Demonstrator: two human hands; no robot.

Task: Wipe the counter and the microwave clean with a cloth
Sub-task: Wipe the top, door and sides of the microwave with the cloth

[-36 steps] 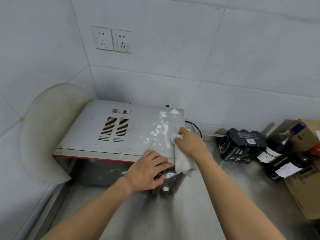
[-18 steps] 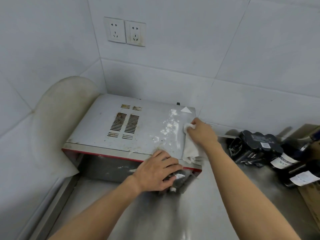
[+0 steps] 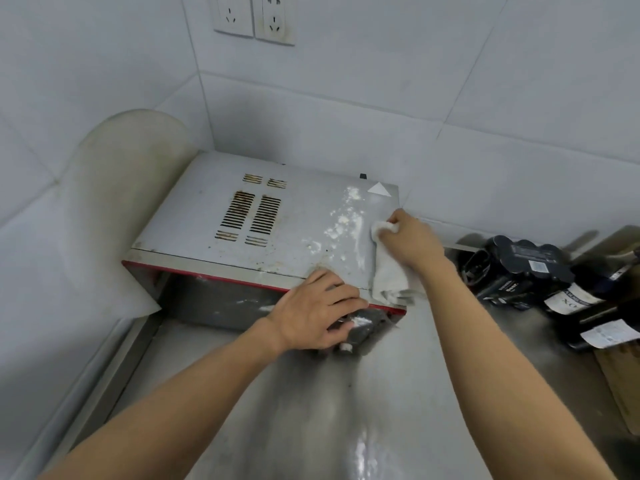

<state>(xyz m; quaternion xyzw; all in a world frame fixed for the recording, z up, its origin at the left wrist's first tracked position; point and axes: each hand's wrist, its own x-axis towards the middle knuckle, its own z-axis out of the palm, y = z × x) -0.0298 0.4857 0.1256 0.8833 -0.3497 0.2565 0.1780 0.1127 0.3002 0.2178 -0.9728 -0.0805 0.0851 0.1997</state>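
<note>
A grey microwave (image 3: 214, 216) with a red front rim stands in the corner on the steel counter (image 3: 311, 410). White powder (image 3: 343, 220) is smeared over the right part of its top. My right hand (image 3: 408, 239) grips a white cloth (image 3: 389, 271) against the top's right edge, beside the powder; the cloth hangs down over the front corner. My left hand (image 3: 318, 315) lies flat with fingers spread over the microwave's front right corner, covering the control knobs.
Two wall sockets (image 3: 254, 17) sit above the microwave. A pale round board (image 3: 114, 209) leans on the left wall. To the right are a black shrink-wrapped pack (image 3: 519, 268), dark bottles (image 3: 581, 296) and a cardboard box (image 3: 620, 386).
My right hand slid the cloth back along the microwave's right edge, away from the front corner. The left hand stayed on the front corner. The camera moved closer.
</note>
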